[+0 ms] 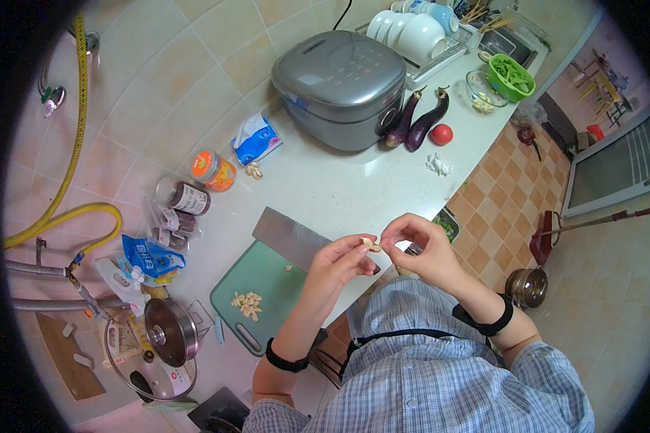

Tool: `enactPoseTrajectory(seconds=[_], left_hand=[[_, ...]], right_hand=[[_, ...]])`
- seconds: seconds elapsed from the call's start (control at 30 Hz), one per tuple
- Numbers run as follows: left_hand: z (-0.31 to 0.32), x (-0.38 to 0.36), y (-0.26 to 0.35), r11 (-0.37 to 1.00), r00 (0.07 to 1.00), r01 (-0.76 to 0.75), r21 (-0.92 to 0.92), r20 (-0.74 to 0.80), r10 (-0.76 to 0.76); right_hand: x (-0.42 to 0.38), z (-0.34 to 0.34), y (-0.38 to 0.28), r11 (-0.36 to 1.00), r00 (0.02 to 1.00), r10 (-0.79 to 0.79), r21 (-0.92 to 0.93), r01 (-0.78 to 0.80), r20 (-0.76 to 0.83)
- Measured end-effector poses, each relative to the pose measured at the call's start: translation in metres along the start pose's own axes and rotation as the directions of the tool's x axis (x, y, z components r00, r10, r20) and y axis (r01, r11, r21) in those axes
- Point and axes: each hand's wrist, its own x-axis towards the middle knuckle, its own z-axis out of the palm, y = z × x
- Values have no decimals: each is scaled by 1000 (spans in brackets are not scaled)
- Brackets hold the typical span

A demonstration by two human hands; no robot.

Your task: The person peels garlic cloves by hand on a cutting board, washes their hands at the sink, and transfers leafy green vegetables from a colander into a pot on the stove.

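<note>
The person's left hand (343,261) grasps a pale garlic clove (370,245) between thumb and fingertips, holding it above the near edge of the white counter (325,187), in front of the checked shirt (412,368). The right hand (420,244) is bent inward, thumb and forefinger drawn together right at the clove, the two sets of fingertips almost meeting; whether the right fingertips pinch a bit of it, one cannot tell. Below and to the left of the hands lies a green cutting board (227,289), with a small heap of garlic pieces (247,304) on it and a single piece (289,268) apart from them, nearer the cleaver (285,232). The cleaver lies flat along the board's far edge, its blade running partly out of sight behind the left hand. Further back, a garlic bulb (254,171) sits beside a jar with an orange lid (214,170), near a blue tissue pack (258,142). A grey rice cooker (339,86) stands against the tiled wall, and just to its right are two eggplants (427,121) and a red tomato (441,134). Beyond these, a glass bowl (484,90) stands next to a green basket (531,85) of green vegetables (509,72).
</note>
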Motion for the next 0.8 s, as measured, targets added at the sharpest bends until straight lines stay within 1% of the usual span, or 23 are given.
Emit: enactPoseTrajectory(seconds=[0.07, 0.17, 0.3, 0.37, 0.5, 0.57, 0.7, 0.8], left_hand=[[-1, 0, -1, 998, 1000, 20, -56, -10, -20], [-3, 0, -3, 997, 999, 29, -73, -25, -31], [0, -1, -2, 998, 1000, 10, -60, -17, -11], [4, -2, 0, 998, 999, -22, -66, -45, 19], [3, -1, -2, 997, 998, -51, -56, -52, 48], [7, -2, 0, 994, 992, -106, -12, -67, 105], [7, -1, -1, 996, 994, -90, 24, -65, 92], [9, 0, -1, 996, 992, -91, -14, -93, 89]], right_hand=[[0, 1, -1, 999, 999, 36, 27, -36, -30], [-1, 2, 1, 997, 998, 50, 57, -48, -48], [-2, 2, 2, 996, 998, 68, 59, -67, -13], [-3, 2, 4, 997, 999, 53, 49, -53, 9], [-5, 3, 4, 999, 999, 36, 8, -36, 31], [-6, 3, 4, 999, 999, 47, 1, -47, 15], [-6, 2, 3, 998, 999, 50, -22, -50, -6], [-6, 1, 3, 997, 998, 57, -43, -57, 0]])
